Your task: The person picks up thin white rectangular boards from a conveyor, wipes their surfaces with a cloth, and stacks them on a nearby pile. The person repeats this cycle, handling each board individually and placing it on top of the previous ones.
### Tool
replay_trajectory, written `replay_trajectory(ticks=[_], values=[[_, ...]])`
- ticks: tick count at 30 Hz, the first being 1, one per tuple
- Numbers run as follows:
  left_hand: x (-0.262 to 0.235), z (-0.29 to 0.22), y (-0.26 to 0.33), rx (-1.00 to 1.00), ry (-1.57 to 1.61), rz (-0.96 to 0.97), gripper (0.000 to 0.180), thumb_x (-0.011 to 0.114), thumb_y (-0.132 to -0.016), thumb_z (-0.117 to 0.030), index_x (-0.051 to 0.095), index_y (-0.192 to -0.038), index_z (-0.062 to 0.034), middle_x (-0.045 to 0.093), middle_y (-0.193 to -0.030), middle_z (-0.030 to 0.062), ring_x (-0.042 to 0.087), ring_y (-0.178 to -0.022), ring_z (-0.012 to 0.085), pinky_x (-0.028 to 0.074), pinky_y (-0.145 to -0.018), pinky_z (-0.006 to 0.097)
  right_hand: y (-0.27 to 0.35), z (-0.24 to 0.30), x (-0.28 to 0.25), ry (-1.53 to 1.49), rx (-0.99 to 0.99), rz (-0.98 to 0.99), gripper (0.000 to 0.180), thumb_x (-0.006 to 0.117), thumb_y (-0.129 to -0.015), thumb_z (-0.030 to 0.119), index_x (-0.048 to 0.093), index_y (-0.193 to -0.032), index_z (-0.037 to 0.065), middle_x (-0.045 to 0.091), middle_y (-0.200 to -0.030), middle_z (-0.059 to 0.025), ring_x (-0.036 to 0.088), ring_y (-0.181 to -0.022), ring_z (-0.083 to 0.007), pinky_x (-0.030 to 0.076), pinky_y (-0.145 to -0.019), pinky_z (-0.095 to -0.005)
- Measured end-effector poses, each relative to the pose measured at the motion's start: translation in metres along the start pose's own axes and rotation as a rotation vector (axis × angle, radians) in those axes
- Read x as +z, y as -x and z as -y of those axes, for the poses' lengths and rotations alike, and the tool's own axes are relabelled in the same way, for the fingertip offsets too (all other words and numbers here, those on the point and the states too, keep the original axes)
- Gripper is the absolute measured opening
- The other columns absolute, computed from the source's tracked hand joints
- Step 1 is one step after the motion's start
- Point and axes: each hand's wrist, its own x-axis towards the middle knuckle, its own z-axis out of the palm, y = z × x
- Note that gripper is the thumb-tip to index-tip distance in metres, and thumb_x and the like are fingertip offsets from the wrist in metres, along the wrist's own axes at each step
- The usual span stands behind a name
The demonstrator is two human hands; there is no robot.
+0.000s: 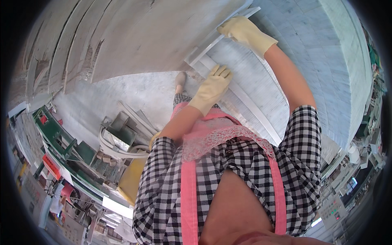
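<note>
My left hand (212, 87), in a cream rubber glove, lies with its fingers stretched out near the corner where two pale strips meet. Farther away and to the right, my right hand (247, 36) wears a matching glove; its fingers curl over a long white strip (205, 50). That strip runs slantwise along the edge of a grey-white slab (234, 57). A second pale strip (251, 103) lies along the near side of the slab, with its upper end beside my left hand. My right fingertips are partly hidden behind the glove.
Large beige boards (139, 38) stand at the far left. Grey-white slabs (298, 41) with fine seams extend on the right. Green machinery (83, 153) and a curved pale metal frame (122, 153) are at the lower left; a control panel (332, 210) is at the lower right.
</note>
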Motion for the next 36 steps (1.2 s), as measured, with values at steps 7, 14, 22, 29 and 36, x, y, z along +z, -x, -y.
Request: replay_trajectory(ticks=[7, 14, 22, 29, 36], values=[[-0.016, 0.025, 0.063, -0.313, 0.526, -0.129, 0.031, 0.060, -0.090, -0.011, 0.066, -0.118, 0.0013, 0.067, -0.120, 0.0192, 0.061, -0.116, 0.0365, 0.048, -0.102, 0.041, -0.023, 0.008, -0.005, 0.033, -0.066, -0.021, 0.014, 0.064, -0.075, 0.005, 0.063, -0.089, 0.006, 0.066, -0.081, -0.0108, 0.067, -0.082, -0.0339, 0.053, -0.069, -0.0440], [-0.001, 0.038, 0.078, -0.900, 0.984, -0.586, 0.036, 0.061, -0.098, -0.018, 0.060, -0.131, -0.0027, 0.070, -0.115, 0.0042, 0.065, -0.091, 0.0116, 0.051, -0.074, 0.030, -0.009, 0.010, -0.003, 0.040, -0.033, -0.057, 0.004, 0.062, -0.077, 0.010, 0.065, -0.078, 0.011, 0.069, -0.081, -0.0081, 0.066, -0.086, -0.0309, 0.053, -0.072, -0.0434], [-0.017, 0.047, 0.024, -0.858, 0.549, -0.154, 0.032, 0.069, -0.089, -0.018, 0.058, -0.114, -0.0029, 0.069, -0.100, 0.0131, 0.067, -0.091, 0.0278, 0.053, -0.072, 0.040, 0.060, 0.011, -0.007, -0.193, 0.349, -0.661, 0.019, 0.061, -0.086, 0.012, 0.070, -0.101, 0.005, 0.071, -0.099, -0.0130, 0.066, -0.096, -0.0353, 0.053, -0.081, -0.0453], [-0.004, 0.053, 0.022, -0.673, 0.488, -0.106, 0.049, 0.065, -0.091, -0.009, 0.049, -0.137, -0.0021, 0.065, -0.115, 0.0186, 0.066, -0.107, 0.0303, 0.055, -0.085, 0.039, 0.180, 0.002, 0.090, -0.823, 0.891, -0.652, 0.032, 0.062, -0.097, 0.021, 0.067, -0.119, -0.002, 0.069, -0.121, -0.0208, 0.064, -0.118, -0.0301, 0.046, -0.101, -0.0357], [0.002, 0.069, 0.014, -0.826, 0.638, 0.110, 0.050, 0.054, -0.098, -0.008, 0.039, -0.145, -0.0001, 0.047, -0.143, 0.0191, 0.052, -0.129, 0.0309, 0.049, -0.105, 0.037, 0.256, 0.085, 0.133, -1.233, 1.021, -0.848, 0.034, 0.057, -0.102, 0.016, 0.062, -0.126, -0.007, 0.070, -0.119, -0.0137, 0.065, -0.113, -0.0197, 0.047, -0.102, -0.0312]])
